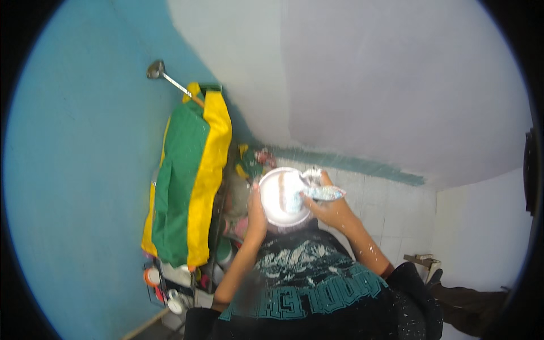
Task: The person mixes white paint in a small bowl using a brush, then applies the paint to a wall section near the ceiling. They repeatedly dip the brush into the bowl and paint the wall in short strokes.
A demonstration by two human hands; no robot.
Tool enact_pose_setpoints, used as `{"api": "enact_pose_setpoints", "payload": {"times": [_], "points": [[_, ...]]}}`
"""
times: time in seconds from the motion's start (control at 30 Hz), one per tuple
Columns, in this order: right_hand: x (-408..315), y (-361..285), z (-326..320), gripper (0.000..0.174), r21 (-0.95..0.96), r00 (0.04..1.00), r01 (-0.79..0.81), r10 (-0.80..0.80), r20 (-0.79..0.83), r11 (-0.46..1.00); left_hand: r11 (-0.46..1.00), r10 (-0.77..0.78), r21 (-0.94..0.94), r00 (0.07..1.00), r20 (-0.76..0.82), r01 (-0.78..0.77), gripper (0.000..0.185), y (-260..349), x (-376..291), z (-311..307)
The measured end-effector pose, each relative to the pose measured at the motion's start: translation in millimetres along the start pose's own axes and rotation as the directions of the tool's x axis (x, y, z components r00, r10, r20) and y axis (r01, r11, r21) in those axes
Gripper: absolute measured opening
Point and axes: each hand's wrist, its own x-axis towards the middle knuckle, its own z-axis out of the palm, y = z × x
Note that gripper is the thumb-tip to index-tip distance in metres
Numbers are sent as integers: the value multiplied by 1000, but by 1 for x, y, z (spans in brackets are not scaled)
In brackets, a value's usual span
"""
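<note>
A round white tub (pixel 265 208) of white paint is held before my body. My left hand (pixel 256 204) grips its left side. In my right hand (pixel 325 207) is a paint-covered paintbrush (pixel 323 193), its wide head over the tub's opening and its handle pointing right. White paint coats the handle and part of my fingers. The bright glare over the tub hides whether the bristles touch the paint.
A green and yellow cloth cover (pixel 182 182) hangs at the left, with a metal ladle (pixel 156 70) sticking out. Below it are containers on a wire rack (pixel 157 293). Ahead is a partly painted wall (pixel 340 85); a person's leg (pixel 463 301) shows at lower right.
</note>
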Motion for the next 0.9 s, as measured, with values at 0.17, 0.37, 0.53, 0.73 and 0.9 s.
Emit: {"api": "enact_pose_setpoints", "payload": {"times": [0.17, 0.37, 0.53, 0.73, 0.9], "points": [[14, -30, 20, 37, -125, 998, 58, -54, 29, 990, 985, -93, -128, 983, 160, 114, 56, 59, 3, -25], [34, -63, 24, 43, 181, 970, 34, 11, -243, 983, 990, -132, -24, 975, 181, 138, 58, 81, 19, -53], [96, -85, -13, 31, 160, 881, 117, -28, -473, 980, 976, -209, -16, 958, 195, 217, 59, 66, 35, -58], [220, -136, -89, 32, -356, 706, 514, -621, -341, 780, 978, -97, -167, 984, 152, 122, 61, 52, 29, -43], [314, -225, -169, 29, -705, 749, 454, -662, -30, 546, 916, -195, -318, 964, 184, 246, 58, 44, 21, -47]]}}
